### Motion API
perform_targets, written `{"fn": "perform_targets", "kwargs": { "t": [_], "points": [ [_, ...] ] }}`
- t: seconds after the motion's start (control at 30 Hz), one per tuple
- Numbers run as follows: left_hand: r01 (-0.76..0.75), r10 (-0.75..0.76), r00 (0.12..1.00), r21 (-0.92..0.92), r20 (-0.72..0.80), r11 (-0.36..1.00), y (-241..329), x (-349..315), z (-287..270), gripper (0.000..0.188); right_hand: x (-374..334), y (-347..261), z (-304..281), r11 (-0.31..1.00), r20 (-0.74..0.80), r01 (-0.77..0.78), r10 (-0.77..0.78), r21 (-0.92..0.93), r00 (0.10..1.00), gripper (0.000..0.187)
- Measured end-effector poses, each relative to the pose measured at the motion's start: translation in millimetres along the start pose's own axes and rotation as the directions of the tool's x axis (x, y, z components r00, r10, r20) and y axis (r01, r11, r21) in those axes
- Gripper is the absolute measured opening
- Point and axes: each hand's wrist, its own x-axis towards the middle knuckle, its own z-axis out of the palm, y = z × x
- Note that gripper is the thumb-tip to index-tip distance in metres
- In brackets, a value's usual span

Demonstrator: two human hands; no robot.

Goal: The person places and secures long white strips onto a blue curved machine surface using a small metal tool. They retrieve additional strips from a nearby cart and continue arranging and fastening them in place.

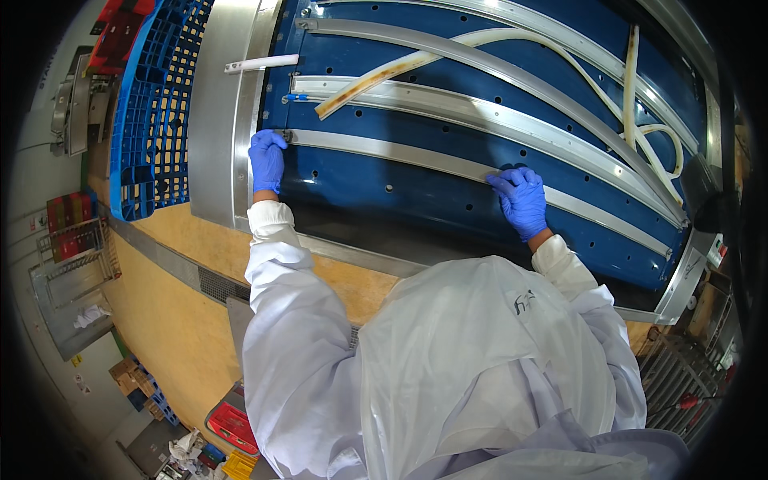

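So the near metal strip (384, 150) lies on the blue panel (360, 178), running from about 10:30 down to 3 o'clock in your view. Your left hand (267, 162) is at 10, fingers curled in by the strip's end; can't tell if they're actually gripping. Your right hand (522, 202), between 2 and 3, has fingertips bunched on the strip. Might be a pinch, but I can't tell that either.

Tip: I'd support both points evenly and move the two hands together, cos something that long and thin will probably flex. Watch the far end past your right hand too.

Count: two gloved hands and four long metal pieces: your strip, then going out toward 1 o'clock a pale rail (480, 118), a curved grey bar (552, 94) and an outer rail (588, 52). Yellowed tubing (360, 86) loops across; one length or two, dunno. One short white piece (260, 63) at 11, one big blue crate (128, 144) at 10.
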Motion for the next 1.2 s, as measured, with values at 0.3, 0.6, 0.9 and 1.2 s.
{"fn": "perform_targets", "kwargs": {
  "t": [0.3,0.6,0.9,1.2],
  "points": [
    [0.081,-0.077,0.997,0.164,-0.029,0.983,-27,-9,-8,0.034,5,-2,1,0.999,-0.010,0.032,-0.032,0.016,0.999,0.027],
    [0.419,-0.416,0.887,-0.031,-0.202,0.908,33,11,18,0.019,-1,1,0,1.000,0.010,-0.018,0.018,0.005,1.000,0.028],
    [0.125,-0.161,0.983,0.308,0.093,0.943,37,22,6,0.020,-6,3,-2,0.999,0.026,-0.041,0.041,0.000,0.999,0.030],
    [-0.175,0.071,0.970,0.462,0.233,0.869,26,30,-3,0.022,-4,1,1,1.000,-0.014,-0.018,0.018,-0.007,1.000,0.029]
  ]
}}
